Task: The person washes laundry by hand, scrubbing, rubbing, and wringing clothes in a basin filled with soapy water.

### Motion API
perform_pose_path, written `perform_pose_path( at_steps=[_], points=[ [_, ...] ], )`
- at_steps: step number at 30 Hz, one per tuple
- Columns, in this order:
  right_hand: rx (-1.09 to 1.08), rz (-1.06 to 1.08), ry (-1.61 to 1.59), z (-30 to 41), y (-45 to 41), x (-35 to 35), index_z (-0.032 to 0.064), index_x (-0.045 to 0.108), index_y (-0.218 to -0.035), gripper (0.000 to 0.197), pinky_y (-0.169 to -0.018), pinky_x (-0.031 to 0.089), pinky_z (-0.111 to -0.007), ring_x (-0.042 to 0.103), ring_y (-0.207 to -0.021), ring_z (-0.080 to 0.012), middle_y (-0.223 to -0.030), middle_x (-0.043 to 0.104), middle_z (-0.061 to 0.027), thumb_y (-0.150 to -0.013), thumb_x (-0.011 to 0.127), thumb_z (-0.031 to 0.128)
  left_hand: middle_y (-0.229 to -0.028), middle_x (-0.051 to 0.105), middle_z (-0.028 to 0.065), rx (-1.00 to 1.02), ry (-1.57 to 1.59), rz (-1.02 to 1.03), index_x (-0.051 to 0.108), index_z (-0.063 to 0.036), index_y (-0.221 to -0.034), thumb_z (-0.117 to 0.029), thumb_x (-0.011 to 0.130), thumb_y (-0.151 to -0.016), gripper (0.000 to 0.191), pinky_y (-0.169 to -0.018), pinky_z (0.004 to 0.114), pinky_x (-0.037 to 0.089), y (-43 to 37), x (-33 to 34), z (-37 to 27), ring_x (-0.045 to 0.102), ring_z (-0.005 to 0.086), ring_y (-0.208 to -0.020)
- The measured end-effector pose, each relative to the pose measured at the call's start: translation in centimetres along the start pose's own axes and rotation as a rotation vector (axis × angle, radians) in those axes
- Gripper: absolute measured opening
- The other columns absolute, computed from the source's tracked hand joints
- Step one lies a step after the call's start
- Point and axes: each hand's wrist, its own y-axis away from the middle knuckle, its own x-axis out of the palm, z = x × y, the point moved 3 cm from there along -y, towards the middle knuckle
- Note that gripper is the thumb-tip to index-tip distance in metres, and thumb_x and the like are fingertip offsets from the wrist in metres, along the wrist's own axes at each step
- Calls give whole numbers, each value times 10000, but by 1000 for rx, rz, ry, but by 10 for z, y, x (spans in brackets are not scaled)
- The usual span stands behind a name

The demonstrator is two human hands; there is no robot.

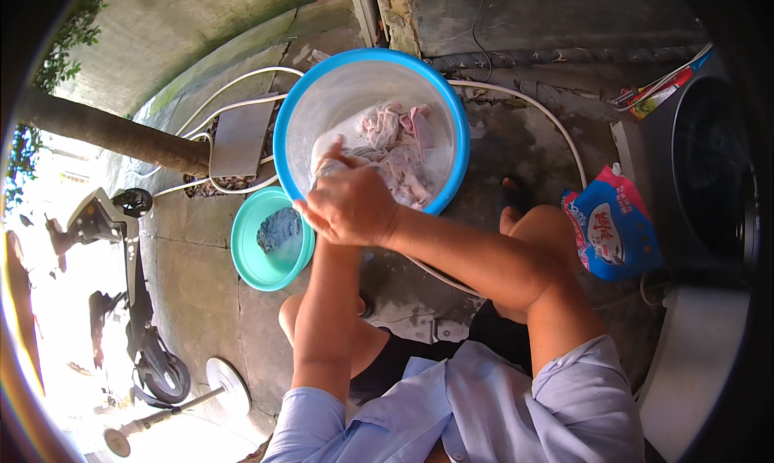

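Note:
A large translucent basin with a blue rim (462, 142) stands before me, holding wet pale pink and whitish cloths (399, 167) in suds. Over its near left rim, my two hands meet with a pale wet cloth (328, 168) bunched between them. My right hand (354, 206) crosses in front, its fingers curled in on the cloth. Behind it, my left hand (332, 152) is mostly hidden, with fingers showing past the cloth. A smaller green basin (248, 251) sits just left of my hands. In it lies a dark blue-grey cloth (279, 230) in water.
A white hose (550, 115) loops behind and around the blue-rimmed basin. On the right are a blue and pink detergent bag (617, 233) and a black round-fronted appliance (707, 173). A tree trunk (115, 130), an electric scooter (133, 269) and a pedestal stand (228, 387) occupy the left.

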Motion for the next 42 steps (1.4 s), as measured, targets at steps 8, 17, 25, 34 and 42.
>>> perform_pose_path(
  at_steps=[8,17,25,34,42],
  points=[
    [594,39,117,-82,10,-8,63,613,-695,266,-598,502,-490,629,-626,-389,-644,622,-178,-898,619,233,-1088,675,143,-12,-253,101,625,-5,-1109,-307,515,-966,352,-944,433,512,18,47,33,649,306,-1020],
    [71,73,-117,-16,3,4,98,570,-705,167,-592,504,-436,607,-625,-313,-685,568,-96,-788,683,190,-981,677,60,208,-537,83,623,-106,-1135,-382,553,-966,330,-770,345,556,18,15,18,657,206,-837],
    [511,40,64,-70,11,-4,34,574,-675,278,-574,480,-493,627,-624,-397,-641,607,-195,-906,611,183,-1118,668,108,-16,-367,50,621,-49,-1153,-436,536,-971,436,-817,446,573,27,51,22,664,257,-988],
    [186,105,-16,-21,-3,-5,74,565,-705,228,-566,487,-452,617,-606,-337,-680,597,-131,-867,669,196,-978,652,65,338,-609,291,627,-101,-1060,-399,573,-969,316,-718,321,526,4,1,24,626,188,-820],
    [689,46,-153,-51,24,6,21,623,-729,284,-583,482,-464,633,-608,-391,-658,620,-222,-931,614,220,-958,698,138,169,-342,16,634,-18,-1057,-333,610,-954,333,-783,419,563,14,45,1,679,278,-854]
  ],
)
